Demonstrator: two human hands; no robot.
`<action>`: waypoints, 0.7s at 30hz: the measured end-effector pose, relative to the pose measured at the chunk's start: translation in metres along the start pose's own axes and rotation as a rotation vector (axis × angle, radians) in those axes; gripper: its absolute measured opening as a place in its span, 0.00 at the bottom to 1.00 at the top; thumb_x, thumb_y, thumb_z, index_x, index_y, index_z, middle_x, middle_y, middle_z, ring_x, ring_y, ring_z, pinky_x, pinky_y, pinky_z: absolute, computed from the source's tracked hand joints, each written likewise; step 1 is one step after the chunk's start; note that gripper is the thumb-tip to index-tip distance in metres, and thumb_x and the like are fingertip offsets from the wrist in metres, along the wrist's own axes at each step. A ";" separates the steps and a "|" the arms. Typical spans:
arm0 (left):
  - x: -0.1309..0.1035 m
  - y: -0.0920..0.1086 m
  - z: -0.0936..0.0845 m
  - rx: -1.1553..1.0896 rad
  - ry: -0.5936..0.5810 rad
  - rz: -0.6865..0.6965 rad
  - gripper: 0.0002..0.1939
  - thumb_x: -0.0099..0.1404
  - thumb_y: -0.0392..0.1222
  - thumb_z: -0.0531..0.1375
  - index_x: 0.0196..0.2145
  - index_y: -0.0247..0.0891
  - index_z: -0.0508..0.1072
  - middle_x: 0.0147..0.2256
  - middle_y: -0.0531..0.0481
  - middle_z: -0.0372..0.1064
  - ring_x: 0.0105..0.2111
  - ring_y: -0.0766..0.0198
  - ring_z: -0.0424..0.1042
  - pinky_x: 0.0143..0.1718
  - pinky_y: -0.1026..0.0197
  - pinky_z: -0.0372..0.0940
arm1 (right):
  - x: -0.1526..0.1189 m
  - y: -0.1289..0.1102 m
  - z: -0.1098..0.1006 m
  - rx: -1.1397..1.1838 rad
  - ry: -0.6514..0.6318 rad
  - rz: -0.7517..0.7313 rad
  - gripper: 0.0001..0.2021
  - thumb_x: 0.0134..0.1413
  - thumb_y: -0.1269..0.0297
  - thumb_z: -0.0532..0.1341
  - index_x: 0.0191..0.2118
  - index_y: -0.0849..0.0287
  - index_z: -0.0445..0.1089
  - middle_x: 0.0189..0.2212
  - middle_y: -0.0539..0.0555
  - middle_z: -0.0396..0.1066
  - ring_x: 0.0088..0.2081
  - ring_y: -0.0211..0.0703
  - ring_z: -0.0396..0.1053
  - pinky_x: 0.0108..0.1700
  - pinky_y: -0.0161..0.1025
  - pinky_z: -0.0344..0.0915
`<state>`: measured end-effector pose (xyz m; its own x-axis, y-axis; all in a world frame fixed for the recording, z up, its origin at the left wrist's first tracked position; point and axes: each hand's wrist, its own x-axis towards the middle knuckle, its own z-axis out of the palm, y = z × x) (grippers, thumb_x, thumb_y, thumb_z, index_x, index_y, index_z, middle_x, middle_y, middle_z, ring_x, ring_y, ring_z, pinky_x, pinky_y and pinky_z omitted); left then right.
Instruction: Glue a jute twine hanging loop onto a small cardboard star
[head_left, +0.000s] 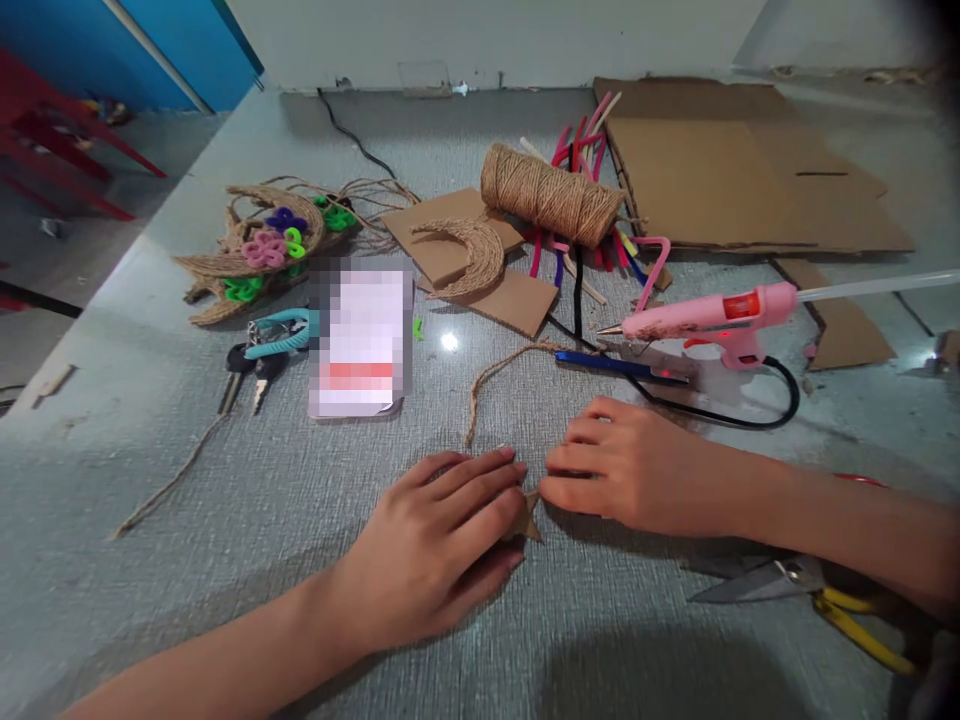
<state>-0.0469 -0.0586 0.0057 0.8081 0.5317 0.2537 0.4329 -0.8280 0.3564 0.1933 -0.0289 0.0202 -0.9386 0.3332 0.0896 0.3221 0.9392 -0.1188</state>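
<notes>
My left hand (pixel 442 540) lies low over a small cardboard star (pixel 531 522), its thumb and fingers around the piece and covering most of it. Only a couple of pointed tips show. Just to the right, my right hand (pixel 619 465) has its fingers curled down, with the fingertips at the upper tip of the star. Whatever those fingers pinch is hidden. A loose length of jute twine (pixel 474 392) curves on the table just beyond my left fingertips. Past my right hand lie a blue pen-like tool (pixel 607 363) and a pink glue gun (pixel 709 318) holding a clear glue stick.
Yellow-handled scissors (pixel 795 575) lie under my right forearm. A phone (pixel 360 345) with a blurred screen sits beside keys (pixel 251 370). Behind are a twine-wrapped crescent (pixel 480 258), a twine spool (pixel 551 195), pipe cleaners (pixel 581 140), a flower-decorated crescent (pixel 262 245) and cardboard sheets (pixel 720 170).
</notes>
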 end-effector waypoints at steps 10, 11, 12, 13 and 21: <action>-0.002 0.000 0.000 0.017 -0.024 0.000 0.14 0.65 0.42 0.54 0.47 0.36 0.68 0.51 0.49 0.68 0.53 0.57 0.65 0.46 0.52 0.63 | 0.000 -0.001 0.000 0.060 -0.093 0.032 0.09 0.63 0.68 0.49 0.42 0.55 0.65 0.37 0.51 0.66 0.36 0.40 0.61 0.39 0.41 0.53; -0.002 0.000 0.000 0.016 -0.024 0.000 0.14 0.65 0.42 0.54 0.48 0.36 0.68 0.51 0.49 0.68 0.53 0.57 0.65 0.46 0.52 0.63 | 0.000 -0.002 -0.001 0.063 -0.095 0.034 0.09 0.63 0.68 0.49 0.42 0.55 0.65 0.37 0.51 0.66 0.36 0.40 0.61 0.39 0.41 0.53; -0.001 0.000 0.000 0.016 -0.021 0.000 0.14 0.65 0.42 0.54 0.48 0.36 0.68 0.51 0.49 0.68 0.53 0.57 0.65 0.46 0.52 0.63 | 0.000 -0.002 -0.001 0.064 -0.096 0.038 0.09 0.62 0.68 0.49 0.42 0.55 0.65 0.37 0.51 0.66 0.35 0.40 0.61 0.39 0.41 0.53; -0.001 0.000 0.000 0.017 -0.022 0.001 0.14 0.65 0.42 0.54 0.48 0.36 0.68 0.51 0.49 0.68 0.53 0.57 0.65 0.46 0.52 0.63 | 0.001 -0.002 -0.001 0.065 -0.095 0.044 0.09 0.62 0.68 0.50 0.42 0.55 0.65 0.37 0.51 0.66 0.35 0.40 0.60 0.39 0.41 0.53; 0.000 0.000 0.002 -0.046 0.020 -0.021 0.16 0.63 0.40 0.56 0.47 0.29 0.64 0.50 0.41 0.68 0.53 0.56 0.65 0.47 0.52 0.63 | 0.001 0.000 0.004 0.124 -0.060 0.072 0.09 0.62 0.67 0.50 0.46 0.56 0.63 0.35 0.49 0.67 0.34 0.40 0.58 0.38 0.40 0.54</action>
<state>-0.0460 -0.0591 0.0038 0.7906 0.5530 0.2630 0.4310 -0.8076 0.4025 0.1915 -0.0293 0.0162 -0.9204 0.3905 0.0178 0.3747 0.8943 -0.2445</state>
